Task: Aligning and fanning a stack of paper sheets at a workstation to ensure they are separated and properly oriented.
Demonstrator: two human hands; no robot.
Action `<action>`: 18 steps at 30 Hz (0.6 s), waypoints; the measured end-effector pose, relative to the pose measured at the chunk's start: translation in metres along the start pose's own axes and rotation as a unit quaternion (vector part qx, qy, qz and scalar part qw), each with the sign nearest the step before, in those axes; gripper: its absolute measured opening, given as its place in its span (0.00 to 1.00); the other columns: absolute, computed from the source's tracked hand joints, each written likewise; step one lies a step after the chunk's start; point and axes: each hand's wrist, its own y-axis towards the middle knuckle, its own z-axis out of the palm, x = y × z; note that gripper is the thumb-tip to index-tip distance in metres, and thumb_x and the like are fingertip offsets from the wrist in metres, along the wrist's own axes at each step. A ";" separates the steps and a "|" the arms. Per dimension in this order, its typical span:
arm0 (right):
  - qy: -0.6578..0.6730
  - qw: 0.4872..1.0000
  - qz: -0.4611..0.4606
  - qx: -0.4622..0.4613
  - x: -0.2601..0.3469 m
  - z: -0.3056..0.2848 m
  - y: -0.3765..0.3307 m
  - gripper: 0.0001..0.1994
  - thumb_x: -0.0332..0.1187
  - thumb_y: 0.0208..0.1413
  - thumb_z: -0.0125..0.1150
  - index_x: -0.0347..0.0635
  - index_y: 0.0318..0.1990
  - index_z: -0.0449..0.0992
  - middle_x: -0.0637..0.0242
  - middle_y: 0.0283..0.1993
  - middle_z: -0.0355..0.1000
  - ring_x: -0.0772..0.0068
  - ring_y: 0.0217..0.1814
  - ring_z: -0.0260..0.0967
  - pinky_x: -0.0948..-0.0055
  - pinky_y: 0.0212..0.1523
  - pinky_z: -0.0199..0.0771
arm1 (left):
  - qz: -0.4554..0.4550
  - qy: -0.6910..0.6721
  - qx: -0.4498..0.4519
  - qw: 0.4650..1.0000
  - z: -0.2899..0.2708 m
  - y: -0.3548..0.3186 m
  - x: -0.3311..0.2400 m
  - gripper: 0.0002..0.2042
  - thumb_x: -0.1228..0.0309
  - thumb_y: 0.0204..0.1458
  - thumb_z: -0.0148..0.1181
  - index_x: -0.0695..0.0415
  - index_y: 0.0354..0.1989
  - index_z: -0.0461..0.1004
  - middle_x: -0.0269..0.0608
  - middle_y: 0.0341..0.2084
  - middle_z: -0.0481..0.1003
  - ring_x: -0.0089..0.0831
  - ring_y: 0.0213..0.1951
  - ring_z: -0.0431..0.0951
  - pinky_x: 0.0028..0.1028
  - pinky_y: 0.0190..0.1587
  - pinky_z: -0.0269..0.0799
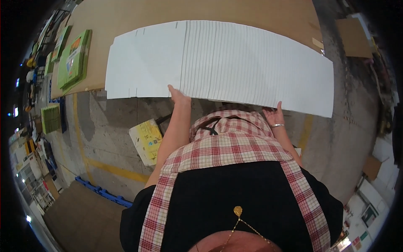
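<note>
A long row of overlapping white cardboard sheets (142, 63) lies fanned out across the brown tabletop, its near side reaching past the table's front edge. My left hand (180, 96) grips that near edge left of the middle, thumb on top and the other fingers hidden underneath. Farther right, my right hand (275, 116) is at the same edge, palm up, with its thumb lying against the sheets and its fingers partly tucked below them. A bracelet circles the right wrist.
Stacks of green printed packages (74, 61) stand at the table's (210, 9) left end. Below the table is a yellow-and-white box (146, 142). A green bundle (51, 119) and a blue pallet edge (103, 192) are on the left. Brown cardboard (353, 38) stands at the far right.
</note>
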 end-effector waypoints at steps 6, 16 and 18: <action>-0.021 0.999 -0.016 -0.036 0.003 0.007 0.014 0.44 0.52 0.40 0.66 0.36 0.58 0.51 0.58 0.60 0.53 0.58 0.61 0.51 0.56 0.63 0.49 | 0.017 -0.035 -0.034 0.999 0.011 -0.005 0.001 0.30 0.48 0.56 0.32 0.57 0.60 0.52 0.43 0.58 0.58 0.44 0.56 0.61 0.44 0.55 0.61; -0.005 0.999 -0.027 -0.026 0.007 0.019 0.009 0.40 0.50 0.40 0.67 0.39 0.57 0.54 0.59 0.57 0.57 0.56 0.60 0.53 0.54 0.61 0.52 | -0.025 -0.035 -0.015 0.999 0.016 -0.025 0.034 0.33 0.43 0.54 0.35 0.58 0.60 0.52 0.43 0.58 0.57 0.41 0.56 0.61 0.41 0.56 0.60; -0.016 0.999 -0.029 -0.013 0.008 0.019 0.009 0.40 0.50 0.40 0.67 0.39 0.57 0.54 0.59 0.56 0.57 0.56 0.60 0.53 0.54 0.61 0.52 | -0.030 -0.055 0.006 0.998 0.017 -0.023 0.037 0.34 0.43 0.54 0.35 0.58 0.60 0.52 0.42 0.58 0.57 0.41 0.57 0.61 0.41 0.57 0.60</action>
